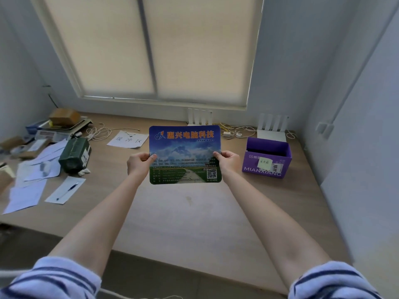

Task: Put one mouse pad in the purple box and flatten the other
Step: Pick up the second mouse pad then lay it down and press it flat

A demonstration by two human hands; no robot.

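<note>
Currently, the left hand and right hand pinch the mouse pad at frame centre above the desk; uneven release could leave it curled or skewed.

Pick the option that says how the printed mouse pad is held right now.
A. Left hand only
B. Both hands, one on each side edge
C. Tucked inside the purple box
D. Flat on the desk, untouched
B: the left hand and right hand each pinch a side edge of the mouse pad, held up above the desk.
</note>
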